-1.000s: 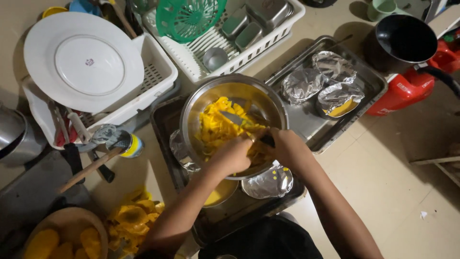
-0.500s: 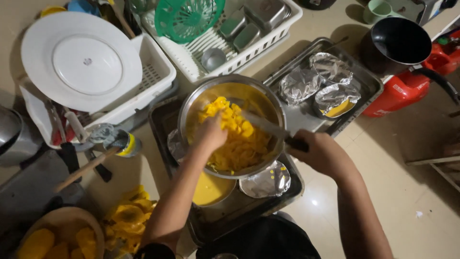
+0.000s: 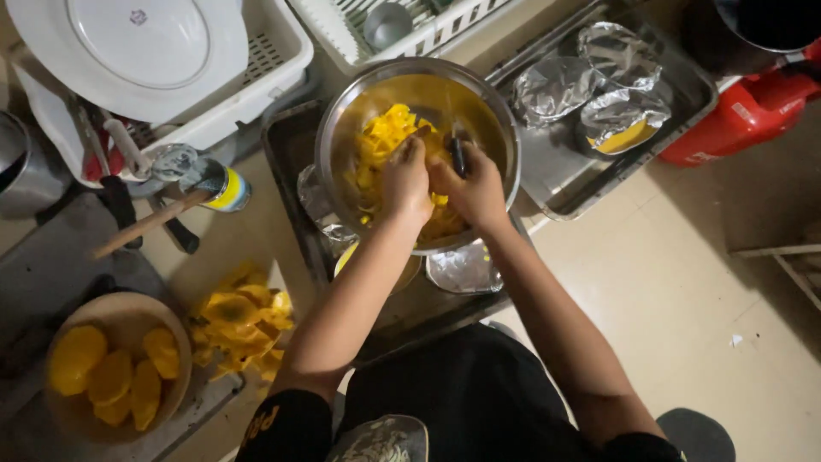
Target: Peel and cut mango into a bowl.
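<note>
A steel bowl (image 3: pixel 335 128) holds many yellow fruit pieces (image 3: pixel 386 128) and stands on a dark tray (image 3: pixel 286 167). Both of my hands are inside it, side by side. My left hand (image 3: pixel 406 184) is curled around a yellow piece at the heap's middle. My right hand (image 3: pixel 473 190) grips a knife (image 3: pixel 457 152) by its dark handle, and the blade points away from me over the fruit, close to the left fingers. The bowl's near side is hidden under my hands.
Foil-covered cups (image 3: pixel 556 85) sit on a metal tray at the right, beside a red container (image 3: pixel 744 111). At the left are a white plate (image 3: pixel 145 43) on a white basket, a can (image 3: pixel 221 184), a peel pile (image 3: pixel 239 321) and a wooden bowl (image 3: pixel 128 321) of yellow halves.
My right hand has brought the knife from the bowl's right rim into the bowl, next to my left hand. The view has drawn closer to the bowl.
</note>
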